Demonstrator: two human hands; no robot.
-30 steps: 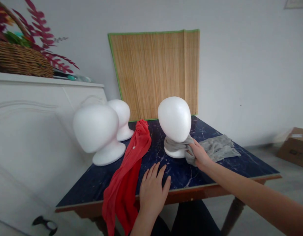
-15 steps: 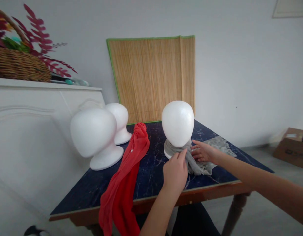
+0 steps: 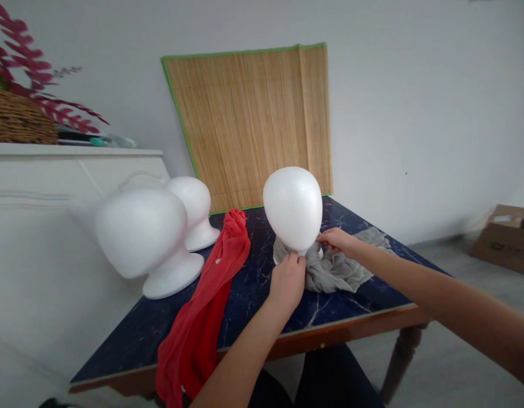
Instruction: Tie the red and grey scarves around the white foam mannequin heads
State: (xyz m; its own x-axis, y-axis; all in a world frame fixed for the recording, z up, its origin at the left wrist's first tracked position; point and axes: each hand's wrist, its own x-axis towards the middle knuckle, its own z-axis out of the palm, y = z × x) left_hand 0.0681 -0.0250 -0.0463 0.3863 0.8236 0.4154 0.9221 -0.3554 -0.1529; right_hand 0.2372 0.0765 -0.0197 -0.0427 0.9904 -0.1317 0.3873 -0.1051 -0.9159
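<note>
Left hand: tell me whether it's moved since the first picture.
Yes: the left hand has moved forward and rightward from the table's front edge to the grey scarf.

We take this for a room in a home: we see a white panelled cabinet [image 3: 30, 249] topped with a wicker basket [image 3: 21, 120] and magenta foliage [image 3: 32, 61], a green-edged bamboo mat [image 3: 253, 124] against the plain wall [image 3: 436, 90], and a wooden-edged, marble-patterned table [image 3: 256, 294] with a turned leg [image 3: 403, 358].
</note>
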